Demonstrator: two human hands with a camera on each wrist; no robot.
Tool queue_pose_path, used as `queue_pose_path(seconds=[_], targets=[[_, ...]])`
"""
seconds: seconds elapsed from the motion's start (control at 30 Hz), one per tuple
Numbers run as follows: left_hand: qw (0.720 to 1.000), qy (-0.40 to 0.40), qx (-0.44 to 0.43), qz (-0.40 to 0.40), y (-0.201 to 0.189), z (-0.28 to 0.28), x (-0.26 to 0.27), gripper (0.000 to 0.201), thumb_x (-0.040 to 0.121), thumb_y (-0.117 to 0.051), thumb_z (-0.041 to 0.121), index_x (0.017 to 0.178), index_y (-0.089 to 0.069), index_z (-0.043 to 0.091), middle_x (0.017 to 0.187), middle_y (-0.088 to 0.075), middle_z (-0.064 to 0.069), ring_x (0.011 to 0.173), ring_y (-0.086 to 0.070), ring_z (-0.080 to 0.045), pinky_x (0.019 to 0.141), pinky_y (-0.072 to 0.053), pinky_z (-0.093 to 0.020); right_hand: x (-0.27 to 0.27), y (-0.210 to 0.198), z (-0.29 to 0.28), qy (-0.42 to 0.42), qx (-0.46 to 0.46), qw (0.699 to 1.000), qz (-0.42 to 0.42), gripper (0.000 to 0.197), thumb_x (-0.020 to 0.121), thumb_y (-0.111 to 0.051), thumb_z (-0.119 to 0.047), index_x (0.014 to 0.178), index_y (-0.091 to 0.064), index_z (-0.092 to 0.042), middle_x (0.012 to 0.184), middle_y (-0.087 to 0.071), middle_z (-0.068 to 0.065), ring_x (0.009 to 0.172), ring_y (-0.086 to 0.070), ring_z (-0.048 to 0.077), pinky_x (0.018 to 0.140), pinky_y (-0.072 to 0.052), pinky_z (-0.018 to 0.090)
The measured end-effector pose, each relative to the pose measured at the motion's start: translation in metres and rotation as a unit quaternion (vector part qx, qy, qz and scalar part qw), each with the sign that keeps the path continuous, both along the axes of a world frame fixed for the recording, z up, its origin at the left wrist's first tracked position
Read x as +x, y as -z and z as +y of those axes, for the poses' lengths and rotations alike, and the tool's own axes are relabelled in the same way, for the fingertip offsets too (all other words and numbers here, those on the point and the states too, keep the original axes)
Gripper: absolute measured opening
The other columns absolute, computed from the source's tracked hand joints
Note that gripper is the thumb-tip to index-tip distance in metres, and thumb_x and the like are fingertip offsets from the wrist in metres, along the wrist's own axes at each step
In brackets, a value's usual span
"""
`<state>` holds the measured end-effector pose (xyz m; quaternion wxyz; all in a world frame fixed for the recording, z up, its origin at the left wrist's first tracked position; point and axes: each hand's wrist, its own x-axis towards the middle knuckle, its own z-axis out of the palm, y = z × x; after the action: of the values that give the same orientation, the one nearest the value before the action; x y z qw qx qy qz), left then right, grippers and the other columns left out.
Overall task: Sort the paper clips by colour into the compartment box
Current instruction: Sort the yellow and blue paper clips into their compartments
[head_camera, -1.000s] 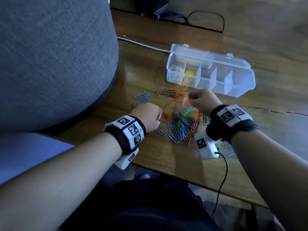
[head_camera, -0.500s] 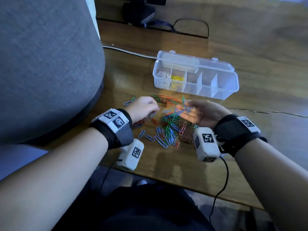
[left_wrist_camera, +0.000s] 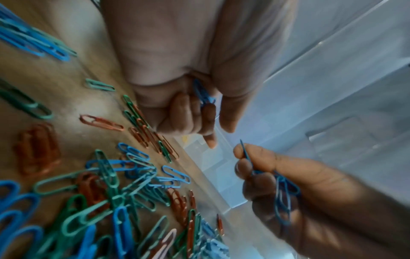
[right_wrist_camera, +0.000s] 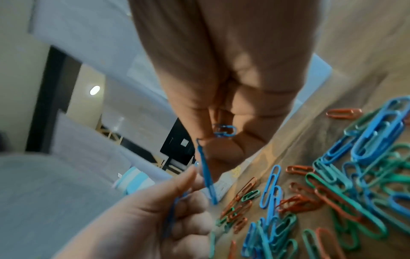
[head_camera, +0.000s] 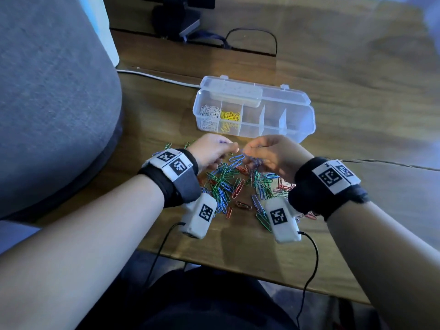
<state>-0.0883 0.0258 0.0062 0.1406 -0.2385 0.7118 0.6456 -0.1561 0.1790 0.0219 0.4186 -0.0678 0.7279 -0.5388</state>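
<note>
A clear compartment box [head_camera: 295,129] lies open on the wooden table, with white clips [head_camera: 209,115] in its leftmost cell and yellow clips [head_camera: 229,117] in the cell beside it. In front of it is a loose pile of blue, green and red paper clips [head_camera: 234,184]. My left hand [head_camera: 232,148] hovers above the pile's far side, its curled fingers holding blue clips [left_wrist_camera: 203,92]. My right hand [head_camera: 248,150] faces it almost fingertip to fingertip. It grips a bunch of blue clips [left_wrist_camera: 282,191] and pinches one blue clip [right_wrist_camera: 206,172] that sticks out.
A grey upholstered seat [head_camera: 47,91] fills the left side. A white cable [head_camera: 154,77] and a black cable [head_camera: 252,39] run behind the box, near a dark device [head_camera: 176,15]. The table's front edge [head_camera: 238,265] is just below my wrists.
Both hands have lifted off the pile with blue clips and come together above its far side, close to the box front. The right palm turned up, then back towards the left hand.
</note>
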Motion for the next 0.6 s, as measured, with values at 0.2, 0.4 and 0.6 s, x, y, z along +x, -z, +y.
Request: queue_pose_path(seconds=[0.2, 0.4, 0.6], targets=[[0.961, -0.12, 0.248, -0.039, -0.009, -0.004, -0.009, 0.039, 0.1, -0.036, 0.034, 0.091, -0.062, 0.007, 0.062, -0.057, 0.001, 0.044, -0.056, -0.005, 0.045, -0.046, -0.016, -0.013, 0.002, 0.01, 0.148, -0.123, 0.934, -0.3, 0.011, 0.093, -0.049, -0.009, 0.086, -0.057, -0.007, 0.073, -0.059, 0.008, 0.057, -0.064, 0.015, 0.052, -0.057, 0.024], [0.903, -0.134, 0.406, -0.049, -0.014, -0.014, -0.009, 0.076, 0.095, -0.02, 0.059, 0.117, -0.055, -0.005, 0.106, -0.067, -0.02, 0.088, -0.069, -0.026, 0.082, -0.053, -0.045, -0.027, -0.005, 0.021, 0.159, -0.19, 0.894, -0.374, 0.052, 0.097, -0.035, -0.029, 0.095, -0.065, 0.014, 0.102, -0.065, 0.031, 0.086, -0.07, 0.038, 0.077, -0.055, 0.046], [0.903, -0.137, 0.404, -0.052, -0.017, -0.022, -0.021, 0.082, 0.094, -0.017, 0.062, 0.115, -0.056, -0.007, 0.114, -0.064, -0.023, 0.099, -0.066, -0.029, 0.08, -0.056, -0.041, -0.041, -0.019, 0.025, 0.166, -0.178, 0.908, -0.34, 0.064, 0.099, -0.028, -0.042, 0.11, -0.054, 0.016, 0.106, -0.062, 0.033, 0.084, -0.069, 0.042, 0.072, -0.056, 0.048]])
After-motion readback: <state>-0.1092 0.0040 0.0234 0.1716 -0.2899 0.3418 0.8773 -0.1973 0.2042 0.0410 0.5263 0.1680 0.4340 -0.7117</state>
